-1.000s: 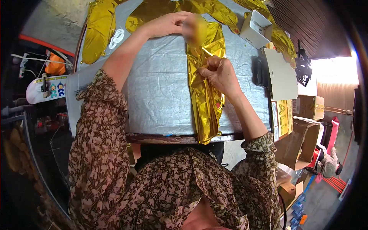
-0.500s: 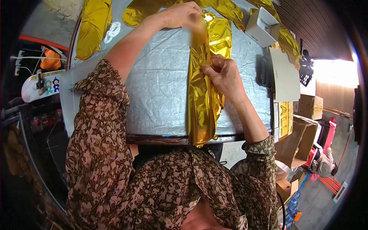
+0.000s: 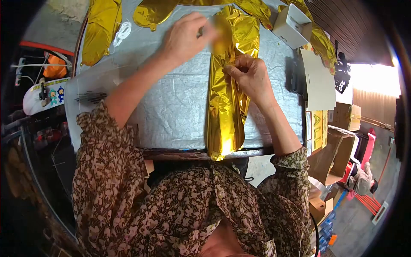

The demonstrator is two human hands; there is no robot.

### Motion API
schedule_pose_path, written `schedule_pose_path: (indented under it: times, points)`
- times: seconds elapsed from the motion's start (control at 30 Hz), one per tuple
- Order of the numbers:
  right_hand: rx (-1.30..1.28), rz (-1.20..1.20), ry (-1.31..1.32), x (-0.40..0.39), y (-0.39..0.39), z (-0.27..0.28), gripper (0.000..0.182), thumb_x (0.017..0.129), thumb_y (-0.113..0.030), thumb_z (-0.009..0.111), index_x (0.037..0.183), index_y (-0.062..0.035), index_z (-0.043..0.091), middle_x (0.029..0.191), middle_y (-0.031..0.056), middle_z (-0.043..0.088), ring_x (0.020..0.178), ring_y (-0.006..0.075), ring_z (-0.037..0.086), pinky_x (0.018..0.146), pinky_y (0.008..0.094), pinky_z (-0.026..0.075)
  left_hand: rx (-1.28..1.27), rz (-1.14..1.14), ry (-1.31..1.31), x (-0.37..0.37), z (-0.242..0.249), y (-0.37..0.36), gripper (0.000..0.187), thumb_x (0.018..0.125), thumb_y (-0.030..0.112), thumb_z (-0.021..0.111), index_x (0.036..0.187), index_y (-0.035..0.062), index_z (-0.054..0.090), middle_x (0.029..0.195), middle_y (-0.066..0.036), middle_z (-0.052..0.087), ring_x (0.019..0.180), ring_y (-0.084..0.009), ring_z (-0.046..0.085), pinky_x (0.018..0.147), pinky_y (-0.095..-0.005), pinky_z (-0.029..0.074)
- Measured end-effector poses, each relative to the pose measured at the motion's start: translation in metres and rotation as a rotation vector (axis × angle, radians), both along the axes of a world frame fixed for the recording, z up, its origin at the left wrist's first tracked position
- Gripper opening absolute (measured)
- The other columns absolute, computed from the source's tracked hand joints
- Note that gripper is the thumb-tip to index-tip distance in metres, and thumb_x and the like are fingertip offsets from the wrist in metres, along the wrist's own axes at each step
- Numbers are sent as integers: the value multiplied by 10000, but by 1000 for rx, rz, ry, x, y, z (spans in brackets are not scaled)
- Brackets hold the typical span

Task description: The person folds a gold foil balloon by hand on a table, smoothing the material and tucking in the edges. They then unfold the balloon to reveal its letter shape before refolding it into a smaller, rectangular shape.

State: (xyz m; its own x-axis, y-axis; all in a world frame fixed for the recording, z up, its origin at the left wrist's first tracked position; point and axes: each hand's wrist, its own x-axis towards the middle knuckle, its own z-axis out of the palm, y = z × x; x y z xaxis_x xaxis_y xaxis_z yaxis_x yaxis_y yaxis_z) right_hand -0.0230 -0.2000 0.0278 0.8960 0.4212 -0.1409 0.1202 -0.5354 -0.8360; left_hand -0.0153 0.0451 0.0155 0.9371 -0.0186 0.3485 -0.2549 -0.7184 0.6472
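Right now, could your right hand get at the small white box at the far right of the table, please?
Probably yes: the right hand pinches the gold foil balloon, and only bare table cover lies between it and the white box.

Bare silver table cover [image 3: 171, 111]: open passage from centre toward 9 o'clock, between the left forearm and the near table edge. Obstacles: long gold foil balloon [image 3: 224, 107], running 12 to 6 o'clock over the near edge; left hand [image 3: 185, 38] and right hand [image 3: 250, 77] on it; further gold balloons [image 3: 100, 30] across 11 to 1 o'clock; white box [image 3: 291, 26] at 1 o'clock; black item [image 3: 295, 79] and cardboard sheet [image 3: 317, 83] closing 3 o'clock
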Motion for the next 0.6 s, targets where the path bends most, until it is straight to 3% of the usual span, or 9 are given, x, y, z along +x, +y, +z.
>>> schedule_pose_path:
  times: [0.03,0.1,0.33,0.43,0.5,0.53,0.6]
  points:
    - [11,7,12,1,0,-1,153,951,-80,782,873,38,725,767,35,718,693,79,614,663,278,508,0,1,1,-5,-4,-2,284,894,311,851,906,63,713,1104,-57,639,886,-238,645,811,-351,550]
    - [23,19,22,2,-1,2,152,949,-83,785,875,36,727,765,34,720,691,78,614,662,277,506,80,77,-32,-15,-10,-6,393,882,420,830,814,58,696,1131,-86,629,1088,-328,613,980,-450,502]
    - [8,34,11,4,1,3,194,960,-114,778,837,27,729,744,34,726,664,77,604,627,278,486,234,143,-78,-17,-17,-16,353,867,437,839,876,102,727,1084,-66,627,1068,-312,614,940,-455,506]
    - [-19,32,19,4,1,6,200,956,-121,780,832,28,729,745,37,731,653,76,602,615,282,485,97,75,-119,-26,-10,-11,328,902,386,825,969,85,713,1202,-70,640,1160,-303,616,955,-438,493]
    - [-25,37,20,5,3,7,197,952,-122,784,836,28,732,749,39,734,648,76,604,611,282,486,138,-13,-107,-45,2,-17,359,956,366,764,1193,101,711,1355,-55,634,1264,-276,590,1032,-457,427]
    - [16,24,9,5,3,4,222,926,-151,790,830,41,734,701,78,707,614,115,604,599,325,495,140,-16,-111,-51,4,-22,359,956,366,764,1193,101,711,1355,-55,634,1264,-276,590,1032,-457,427]
    - [59,10,-7,4,3,5,253,900,-180,796,824,54,736,654,117,680,579,154,604,586,367,504,319,-66,-120,-60,2,-31,487,1012,342,691,1436,115,614,1525,-46,561,1399,-239,516,1104,-479,345]
